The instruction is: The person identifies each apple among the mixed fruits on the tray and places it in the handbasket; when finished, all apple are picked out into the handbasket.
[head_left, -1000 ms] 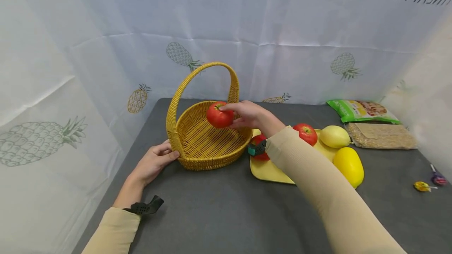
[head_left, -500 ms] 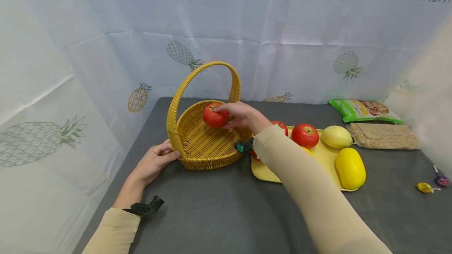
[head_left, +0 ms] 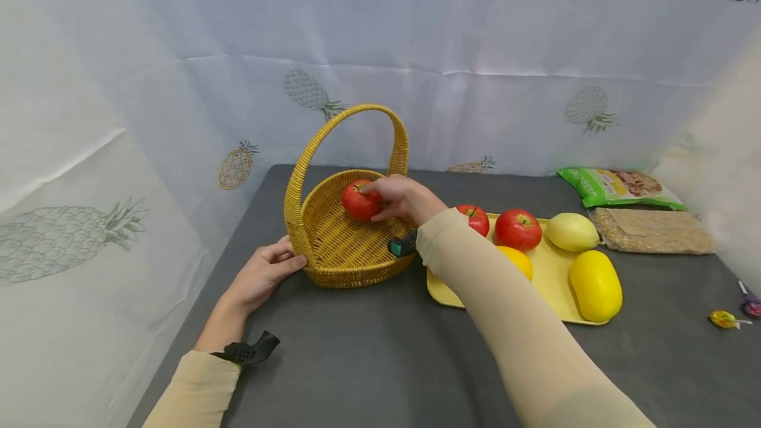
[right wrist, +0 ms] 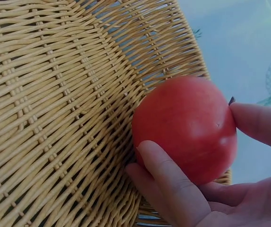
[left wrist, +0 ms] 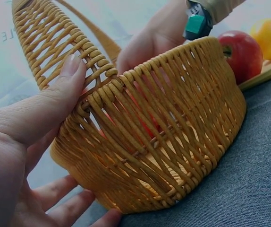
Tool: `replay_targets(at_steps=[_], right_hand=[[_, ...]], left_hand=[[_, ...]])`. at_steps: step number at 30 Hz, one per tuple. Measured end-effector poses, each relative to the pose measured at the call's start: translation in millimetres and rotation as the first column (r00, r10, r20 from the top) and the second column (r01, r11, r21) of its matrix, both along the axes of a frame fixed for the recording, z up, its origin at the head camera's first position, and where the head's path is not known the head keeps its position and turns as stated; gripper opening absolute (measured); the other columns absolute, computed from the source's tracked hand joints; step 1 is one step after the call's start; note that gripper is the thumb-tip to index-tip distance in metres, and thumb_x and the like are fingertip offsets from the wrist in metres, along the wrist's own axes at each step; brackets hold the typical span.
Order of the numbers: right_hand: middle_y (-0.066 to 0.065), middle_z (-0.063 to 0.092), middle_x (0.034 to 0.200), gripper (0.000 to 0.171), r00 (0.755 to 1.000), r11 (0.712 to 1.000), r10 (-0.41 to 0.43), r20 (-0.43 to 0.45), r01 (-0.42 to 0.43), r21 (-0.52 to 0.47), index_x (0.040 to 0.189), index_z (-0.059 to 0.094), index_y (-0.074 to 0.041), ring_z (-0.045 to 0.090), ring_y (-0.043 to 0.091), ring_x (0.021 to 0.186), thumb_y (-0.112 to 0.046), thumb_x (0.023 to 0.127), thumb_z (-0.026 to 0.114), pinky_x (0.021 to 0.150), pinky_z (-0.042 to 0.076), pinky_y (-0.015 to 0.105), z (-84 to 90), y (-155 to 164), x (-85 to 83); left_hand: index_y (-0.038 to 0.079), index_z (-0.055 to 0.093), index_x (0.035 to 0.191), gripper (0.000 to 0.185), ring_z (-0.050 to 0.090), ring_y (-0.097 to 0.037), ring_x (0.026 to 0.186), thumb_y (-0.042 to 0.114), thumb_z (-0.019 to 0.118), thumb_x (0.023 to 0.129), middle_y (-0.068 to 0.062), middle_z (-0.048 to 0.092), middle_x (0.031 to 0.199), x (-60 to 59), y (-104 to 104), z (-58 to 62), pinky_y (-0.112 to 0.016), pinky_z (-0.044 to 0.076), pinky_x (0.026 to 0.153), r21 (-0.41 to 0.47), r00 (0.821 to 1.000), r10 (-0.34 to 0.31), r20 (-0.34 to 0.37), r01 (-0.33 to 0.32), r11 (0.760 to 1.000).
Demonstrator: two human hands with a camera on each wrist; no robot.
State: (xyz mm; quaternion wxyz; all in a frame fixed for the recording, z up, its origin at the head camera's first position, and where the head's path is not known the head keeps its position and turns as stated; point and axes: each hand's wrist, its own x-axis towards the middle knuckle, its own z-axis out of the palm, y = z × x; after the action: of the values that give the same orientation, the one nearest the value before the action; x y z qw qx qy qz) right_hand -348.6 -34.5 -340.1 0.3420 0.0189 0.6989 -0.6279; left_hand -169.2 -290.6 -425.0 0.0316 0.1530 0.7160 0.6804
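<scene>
A yellow wicker basket (head_left: 351, 277) with a tall arched handle (head_left: 298, 180) stands on the grey table. My left hand (head_left: 259, 276) grips its left side; in the left wrist view the thumb lies over the foot of the handle and the fingers spread along the outer wall. Inside the basket, toward its back, my right hand (head_left: 409, 197) holds a red apple (head_left: 357, 202) between thumb and fingers. The right wrist view has this apple (right wrist: 185, 130) low against the woven wall, its short dark stem by the thumb.
Right of the basket lies a yellow tray (head_left: 549, 283) with red apples (head_left: 518, 230), a lemon (head_left: 572, 232) and a mango-like yellow fruit (head_left: 596, 286), partly behind my right forearm. Farther right are a green packet (head_left: 618, 188), a bag of grain (head_left: 654, 231) and two lollipops (head_left: 723, 319).
My right hand has carried the apple slightly left and then down into the basket. More of the tray shows past the right forearm. The left hand has stayed on the basket.
</scene>
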Motion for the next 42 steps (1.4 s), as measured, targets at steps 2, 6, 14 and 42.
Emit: replay_targets(at_steps=[2,6,14,42], right_hand=[[0.015,0.038,0.154,0.063,1.000,1.000,-0.015,0.002,0.015,-0.003,0.153,0.038,-0.005,0.045,0.038,0.136,-0.013,0.099,0.070,0.097,0.053,0.051,-0.9,0,-0.2],[0.014,0.035,0.156,0.064,1.000,1.000,-0.005,-0.002,0.005,0.012,0.154,0.036,-0.005,0.043,0.036,0.138,-0.011,0.100,0.069,0.095,0.054,0.049,-2.6,0,-0.3],[0.014,0.037,0.154,0.058,0.997,0.991,0.067,-0.042,-0.061,0.116,0.150,0.043,-0.003,0.048,0.034,0.133,-0.018,0.100,0.070,0.095,0.055,0.045,-0.6,2,-2.8],[0.026,0.044,0.148,0.076,0.986,0.964,0.125,-0.114,-0.093,0.251,0.155,0.032,0.001,0.067,0.040,0.110,-0.023,0.097,0.074,0.094,0.055,0.047,10.9,13,5.2]], left_hand=[[-0.019,0.060,0.125,0.035,0.018,-0.031,0.153,0.007,0.064,0.102,-0.029,0.028,0.160,-1.2,2,-0.4,-0.024,0.045,0.104,0.001,1.000,-0.001,0.000,0.001,1.000],[-0.019,0.060,0.124,0.035,0.017,-0.032,0.153,0.007,0.065,0.102,-0.026,0.027,0.162,-1.9,2,-0.6,-0.023,0.044,0.104,0.017,1.000,0.003,0.020,-0.003,1.000],[-0.020,0.059,0.124,0.038,0.020,-0.030,0.153,0.009,0.066,0.101,-0.026,0.028,0.161,-3.0,2,0.2,-0.024,0.043,0.105,0.029,1.000,0.007,0.026,-0.008,1.000],[-0.017,0.062,0.123,0.033,0.011,-0.032,0.155,0.009,0.066,0.102,-0.022,0.024,0.165,-1.3,1,0.7,-0.020,0.041,0.106,0.017,0.999,0.003,0.032,-0.004,1.000]])
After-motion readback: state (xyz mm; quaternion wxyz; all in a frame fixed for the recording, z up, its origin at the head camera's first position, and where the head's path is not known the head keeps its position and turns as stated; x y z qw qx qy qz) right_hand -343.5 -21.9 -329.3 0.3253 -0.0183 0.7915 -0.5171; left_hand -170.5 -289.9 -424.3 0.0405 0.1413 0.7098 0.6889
